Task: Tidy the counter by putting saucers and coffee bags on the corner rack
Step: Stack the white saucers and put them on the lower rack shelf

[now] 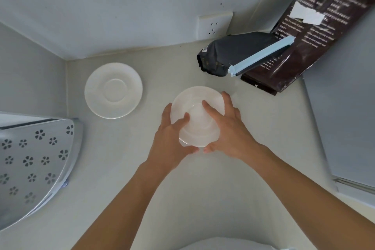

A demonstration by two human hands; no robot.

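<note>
Both hands hold white saucers [197, 119] in the middle of the counter; two rims show, one lifted and tilted over the other. My left hand [172, 136] grips the left rim, my right hand [229, 128] the right rim, fingers on top. Another white saucer [113, 90] lies flat on the counter at the back left. A small black coffee bag [229, 55] with a pale blue clip lies at the back right, against a large dark brown coffee bag [316, 32] that leans on the wall. The metal corner rack [34, 160] with flower-shaped holes is at the left.
A white wall socket [214, 26] sits above the counter by the bags. A grey appliance or panel [345, 128] fills the right side. The pale counter [125, 168] runs between the rack and my arms.
</note>
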